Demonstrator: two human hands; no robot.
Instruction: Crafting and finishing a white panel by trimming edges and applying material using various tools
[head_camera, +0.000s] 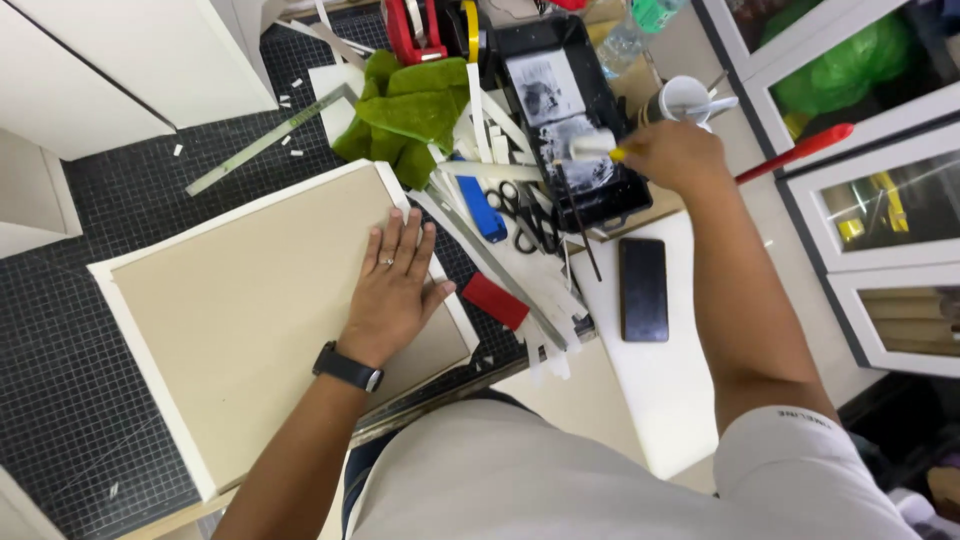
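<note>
Two hands busy: left hand (393, 283) spread flat on bare tan white-edged board (250, 310), unpainted; right hand (672, 155) gripping small white roller (592, 145) over black paint tray (570, 110).

Surface: a dark gridded cutting mat (60, 400) over a pale surface (640, 400)
On the mat: a tan board with white edges (250, 300); a metal ruler (265, 140); a green cloth (410, 110); white strips (500, 260); scissors (525, 215)
On the pale part: a black phone (643, 289); a black paint tray (575, 110)
</note>
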